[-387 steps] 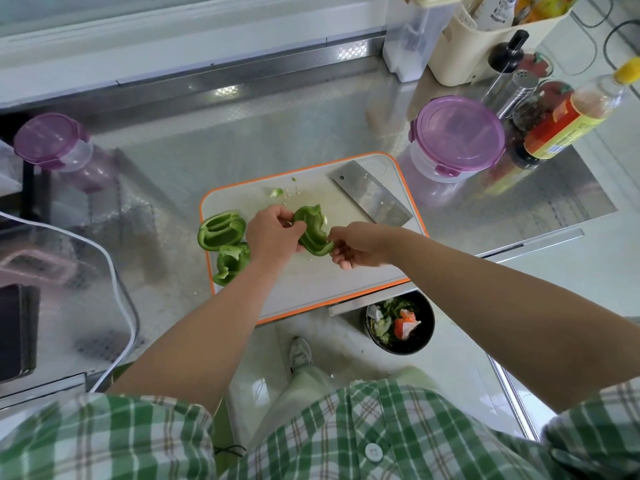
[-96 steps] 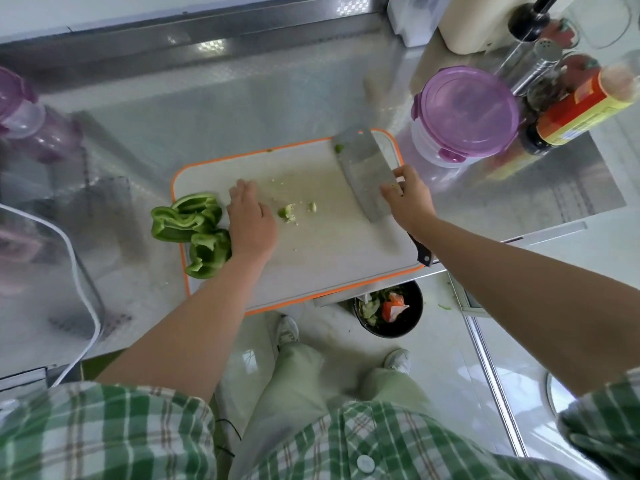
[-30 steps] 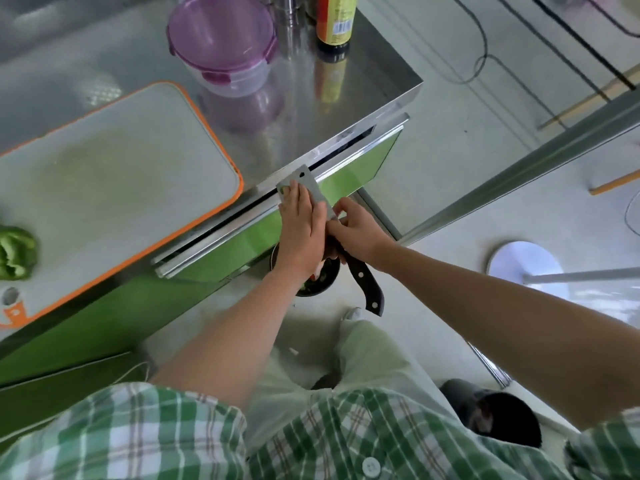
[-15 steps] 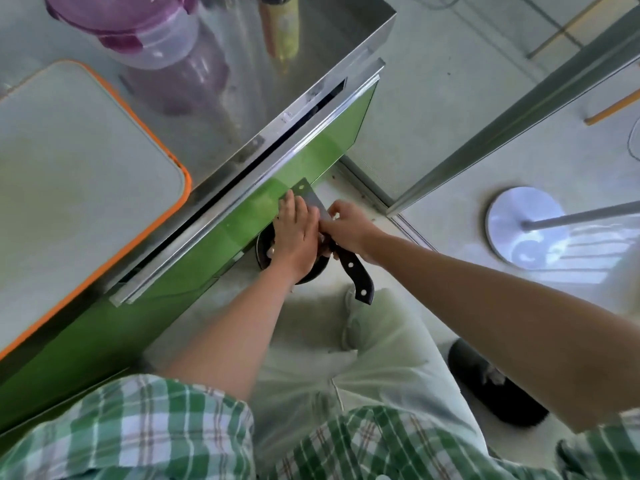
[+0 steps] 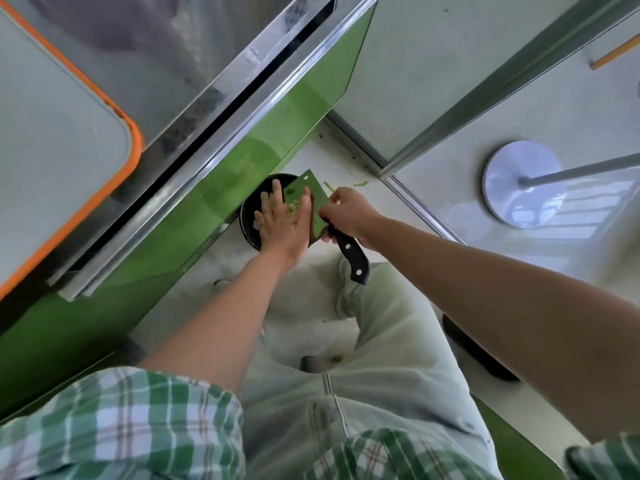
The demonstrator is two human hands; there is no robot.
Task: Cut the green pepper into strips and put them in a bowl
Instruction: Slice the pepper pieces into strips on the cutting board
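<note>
Low over the floor, my right hand [image 5: 348, 211] grips the cleaver [image 5: 320, 209] by its black handle, blade flat over a black bin [image 5: 248, 218]. My left hand [image 5: 282, 220] lies on the blade with straight fingers, touching a clump of pale green pepper scraps [image 5: 292, 206]. The blade reflects the green cabinet. The white cutting board with orange rim [image 5: 133, 147] shows at the upper left; no pepper pieces are in view.
The steel counter edge [image 5: 221, 133] and the green cabinet front [image 5: 242, 161] run diagonally just left of the bin. Two small green scraps [image 5: 360, 183] lie on the floor. A round white stand base [image 5: 523, 183] sits at right. My legs are below.
Both hands with the cleaver have gone lower, down over the bin. My left hand's fingers have spread on the blade against the scraps. The view has tilted further toward the floor.
</note>
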